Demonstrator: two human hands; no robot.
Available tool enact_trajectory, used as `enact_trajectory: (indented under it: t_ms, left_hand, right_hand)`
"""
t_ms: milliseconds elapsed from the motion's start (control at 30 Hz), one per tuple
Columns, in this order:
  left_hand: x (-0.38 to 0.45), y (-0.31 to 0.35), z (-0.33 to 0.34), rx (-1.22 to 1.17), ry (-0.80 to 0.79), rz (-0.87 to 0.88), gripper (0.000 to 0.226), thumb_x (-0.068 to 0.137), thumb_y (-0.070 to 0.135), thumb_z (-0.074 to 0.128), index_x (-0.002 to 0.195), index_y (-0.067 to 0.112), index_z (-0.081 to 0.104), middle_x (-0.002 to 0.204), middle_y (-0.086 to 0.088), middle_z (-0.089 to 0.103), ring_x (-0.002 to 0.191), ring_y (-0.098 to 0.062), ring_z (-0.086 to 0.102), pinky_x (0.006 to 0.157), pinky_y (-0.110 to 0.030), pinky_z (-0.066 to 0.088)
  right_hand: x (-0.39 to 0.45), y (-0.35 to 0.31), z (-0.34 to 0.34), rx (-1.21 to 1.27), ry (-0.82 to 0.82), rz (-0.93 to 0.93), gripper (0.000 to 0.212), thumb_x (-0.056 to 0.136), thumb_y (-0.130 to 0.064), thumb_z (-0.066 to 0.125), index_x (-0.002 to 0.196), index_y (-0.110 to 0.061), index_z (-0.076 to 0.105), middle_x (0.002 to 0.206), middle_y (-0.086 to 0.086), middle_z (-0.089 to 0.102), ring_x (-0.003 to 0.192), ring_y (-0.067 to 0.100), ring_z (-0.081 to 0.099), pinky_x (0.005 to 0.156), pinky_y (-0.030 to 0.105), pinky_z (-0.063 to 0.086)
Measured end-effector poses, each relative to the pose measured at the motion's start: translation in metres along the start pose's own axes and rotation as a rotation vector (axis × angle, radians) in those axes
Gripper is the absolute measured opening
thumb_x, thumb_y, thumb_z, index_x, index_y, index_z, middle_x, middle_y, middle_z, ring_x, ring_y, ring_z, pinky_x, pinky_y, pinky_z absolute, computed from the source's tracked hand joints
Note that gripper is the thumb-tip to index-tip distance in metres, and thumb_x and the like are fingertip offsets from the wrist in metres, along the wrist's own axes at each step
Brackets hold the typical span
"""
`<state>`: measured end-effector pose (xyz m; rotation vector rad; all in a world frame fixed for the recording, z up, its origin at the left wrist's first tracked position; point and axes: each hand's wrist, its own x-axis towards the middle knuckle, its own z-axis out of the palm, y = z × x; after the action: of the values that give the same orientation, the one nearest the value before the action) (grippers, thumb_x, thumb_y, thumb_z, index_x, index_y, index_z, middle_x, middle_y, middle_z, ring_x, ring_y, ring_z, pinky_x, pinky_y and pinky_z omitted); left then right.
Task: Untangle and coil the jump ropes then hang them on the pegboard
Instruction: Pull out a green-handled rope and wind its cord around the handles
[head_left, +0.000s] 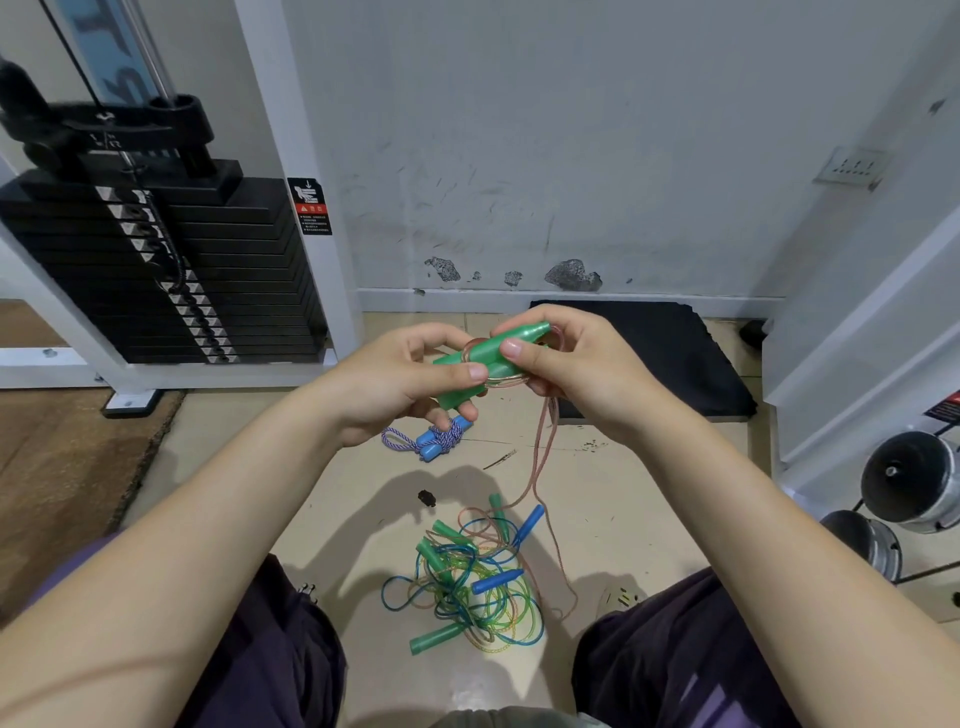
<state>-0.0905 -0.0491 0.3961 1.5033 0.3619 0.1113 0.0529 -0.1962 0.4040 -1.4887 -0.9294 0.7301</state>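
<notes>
Up at chest height, we hold a green handle between both hands: our left hand curls its fingers and thumb round the lower end, and our right hand pinches the upper part, thumb on top. The handle is translucent green, tapering to a blunt tip that points up and right. A thin pinkish rope is looped round it a few times, as far as we can tell behind the fingers, and trails down to the floor. It runs into the tangled pile between our knees, a knot of green, blue, yellow and pink cords with several green and blue handles sticking out. A blue-handled braided rope lies already bundled just beyond our left hand. The weight stack closes off the left, the wall stands ahead with a black mat at its foot, and dumbbells crowd the right, leaving bare tile around the pile.
</notes>
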Motion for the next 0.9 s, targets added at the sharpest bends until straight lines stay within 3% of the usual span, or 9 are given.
enact_trajectory:
  t_ms: [267, 400, 467, 600, 667, 767, 833, 900]
  left_hand:
    - [0.002, -0.002, 0.001, 0.032, -0.004, -0.016, 0.038, 0.073, 0.021, 0.074, 0.102, 0.000, 0.060, 0.087, -0.015, 0.073, 0.075, -0.025, 0.073, 0.063, -0.029, 0.060]
    - [0.000, -0.001, -0.002, 0.161, -0.109, -0.096, 0.032, 0.091, 0.029, 0.064, 0.108, 0.002, 0.062, 0.089, -0.019, 0.071, 0.065, -0.027, 0.068, 0.053, -0.029, 0.056]
    - [-0.003, 0.000, -0.002, 0.220, -0.165, -0.110, 0.030, 0.094, 0.038, 0.059, 0.101, 0.009, 0.061, 0.081, -0.015, 0.068, 0.054, -0.024, 0.062, 0.045, -0.027, 0.049]
    - [-0.004, 0.001, 0.000, 0.138, -0.198, 0.007, 0.030, 0.098, 0.039, 0.056, 0.099, 0.009, 0.051, 0.070, -0.006, 0.059, 0.044, -0.013, 0.044, 0.040, -0.022, 0.036]
    - [-0.004, 0.003, 0.002, 0.062, -0.167, 0.063, 0.029, 0.099, 0.035, 0.052, 0.110, 0.009, 0.051, 0.069, -0.004, 0.056, 0.045, -0.011, 0.038, 0.039, -0.020, 0.032]
    - [-0.004, 0.010, -0.001, -0.016, -0.036, 0.136, 0.028, 0.099, 0.031, 0.046, 0.111, 0.006, 0.050, 0.071, -0.005, 0.055, 0.045, -0.010, 0.038, 0.040, -0.018, 0.031]
    - [-0.004, 0.012, -0.005, 0.078, 0.072, 0.169, 0.020, 0.104, 0.026, 0.043, 0.105, 0.006, 0.049, 0.074, -0.007, 0.056, 0.046, -0.009, 0.040, 0.041, -0.018, 0.033]
    - [-0.003, 0.010, -0.007, 0.203, 0.133, 0.169, 0.016, 0.106, 0.023, 0.042, 0.103, 0.008, 0.048, 0.077, -0.009, 0.056, 0.047, -0.007, 0.042, 0.043, -0.019, 0.036]
  right_hand:
    - [-0.001, 0.002, 0.000, -0.128, -0.061, -0.006, 0.009, 0.088, -0.007, 0.070, 0.096, -0.011, 0.071, 0.070, -0.003, 0.068, 0.053, 0.012, 0.054, 0.049, 0.018, 0.044]
    - [0.001, 0.001, -0.002, -0.172, -0.041, -0.031, 0.009, 0.089, -0.007, 0.069, 0.097, -0.008, 0.072, 0.077, 0.009, 0.067, 0.058, 0.018, 0.053, 0.054, 0.024, 0.047]
    - [0.000, 0.002, -0.003, -0.171, -0.042, -0.026, 0.010, 0.089, -0.010, 0.070, 0.098, -0.007, 0.073, 0.077, 0.011, 0.067, 0.057, 0.017, 0.053, 0.054, 0.023, 0.047]
    - [0.001, 0.002, -0.007, 0.107, -0.086, 0.059, 0.023, 0.087, -0.026, 0.071, 0.098, -0.006, 0.069, 0.076, 0.005, 0.066, 0.055, 0.016, 0.052, 0.053, 0.024, 0.042]
    - [0.002, 0.004, -0.007, 0.206, -0.160, 0.121, 0.030, 0.084, -0.034, 0.070, 0.103, -0.010, 0.065, 0.080, 0.003, 0.064, 0.057, 0.016, 0.051, 0.056, 0.026, 0.040]
    - [0.000, 0.008, -0.003, 0.038, -0.228, 0.146, 0.034, 0.084, -0.032, 0.073, 0.114, -0.016, 0.068, 0.067, -0.003, 0.048, 0.053, 0.011, 0.035, 0.050, 0.022, 0.029]
    - [-0.001, 0.008, 0.005, -0.103, -0.209, 0.123, 0.023, 0.095, -0.031, 0.061, 0.111, -0.017, 0.071, 0.057, -0.006, 0.034, 0.052, 0.011, 0.026, 0.047, 0.022, 0.021]
    - [-0.002, 0.007, 0.012, -0.250, -0.164, 0.079, 0.027, 0.102, -0.033, 0.049, 0.103, -0.018, 0.071, 0.054, -0.005, 0.030, 0.051, 0.011, 0.026, 0.047, 0.021, 0.024]
